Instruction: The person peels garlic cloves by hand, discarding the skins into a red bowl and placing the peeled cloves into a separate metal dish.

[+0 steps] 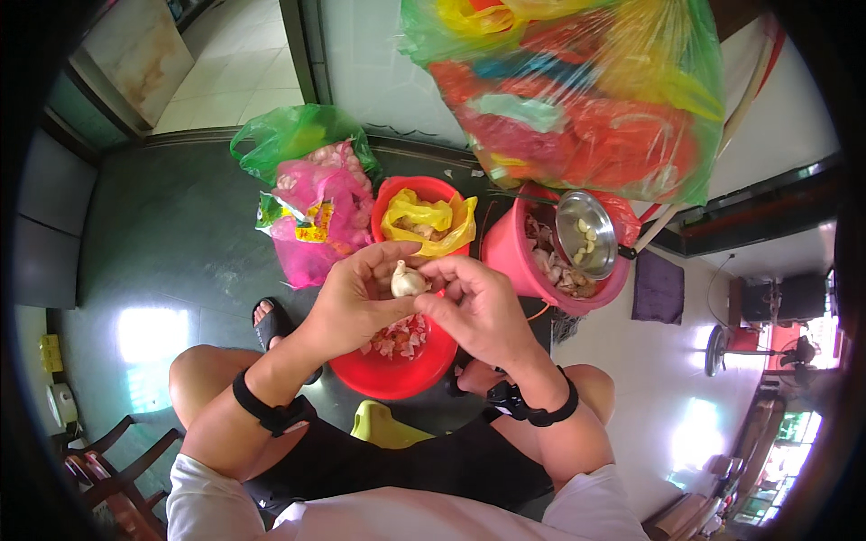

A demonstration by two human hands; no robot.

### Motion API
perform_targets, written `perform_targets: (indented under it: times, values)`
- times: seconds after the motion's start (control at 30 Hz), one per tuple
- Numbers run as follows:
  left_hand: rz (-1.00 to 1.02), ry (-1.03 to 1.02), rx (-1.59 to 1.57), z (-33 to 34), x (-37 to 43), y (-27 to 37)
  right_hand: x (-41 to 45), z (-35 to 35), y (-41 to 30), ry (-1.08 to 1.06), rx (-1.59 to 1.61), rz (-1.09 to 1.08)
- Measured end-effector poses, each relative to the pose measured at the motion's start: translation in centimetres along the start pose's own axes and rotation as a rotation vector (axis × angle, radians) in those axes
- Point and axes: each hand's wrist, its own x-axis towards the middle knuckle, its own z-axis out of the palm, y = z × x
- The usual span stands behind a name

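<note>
A whole garlic bulb (408, 281) with a short stem is held up between my two hands. My left hand (362, 297) cups it from the left, thumb along its lower side. From the right, the fingertips of my right hand (477, 314) grip the bulb's edge. Below them sits a red plastic basin (385, 384) with papery garlic skins (400, 341) in it; my hands cover part of it. Just beyond stands a red bucket (383, 203) lined with a yellow plastic bag (463, 226), its contents brownish and unclear.
A pink mesh sack of garlic (321, 233) leans left by a green plastic bag (260, 159). At right, a pink bucket (504, 250) of skins carries a metal pan (587, 209) with peeled cloves. A large bag of coloured plastic bags (595, 128) overhangs it. A yellow-green stool (382, 426) is beneath me.
</note>
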Motion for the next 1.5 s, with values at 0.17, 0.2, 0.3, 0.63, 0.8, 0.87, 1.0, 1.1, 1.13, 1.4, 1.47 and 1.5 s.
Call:
perform_targets:
  times: [0.17,0.2,0.3,0.63,0.8,0.87,1.0,1.1,1.13,1.4,1.47,1.5]
  values:
    - [0.093,0.148,0.492,0.3,-0.1,0.7,0.9,1.3,0.8,-0.025,-0.043,-0.013]
    - [0.082,0.161,0.576,0.2,-0.1,1.0,0.9,1.7,1.4,0.008,-0.031,0.001]
    - [0.178,0.182,0.78,0.3,-0.1,1.7,1.1,2.3,2.1,0.034,0.048,0.059]
    - [0.265,0.265,0.739,0.1,-0.3,1.4,1.1,3.1,1.7,0.019,0.013,-0.028]
    - [0.31,0.281,0.733,0.6,-0.7,1.3,1.1,3.9,2.3,0.09,-0.162,-0.179]
    - [0.303,0.317,0.712,1.0,-0.7,0.9,1.1,4.3,2.7,0.117,-0.199,-0.146]
    - [0.314,0.364,0.754,1.5,-0.8,1.3,1.4,4.6,3.2,0.165,-0.222,-0.217]
    - [0.267,0.387,0.719,1.5,-0.9,1.1,1.4,4.7,3.3,0.174,-0.214,-0.248]
    - [0.267,0.39,0.716,1.5,-0.9,1.0,1.4,4.6,3.3,0.165,-0.213,-0.241]
    - [0.244,0.404,0.725,1.3,-1.0,1.5,1.5,4.1,2.7,0.096,-0.178,-0.168]
    - [0.234,0.415,0.717,1.4,-0.9,1.3,1.5,4.4,3.1,0.172,-0.288,-0.275]
    - [0.224,0.423,0.712,1.4,-0.9,1.3,1.5,4.5,3.2,0.171,-0.286,-0.275]
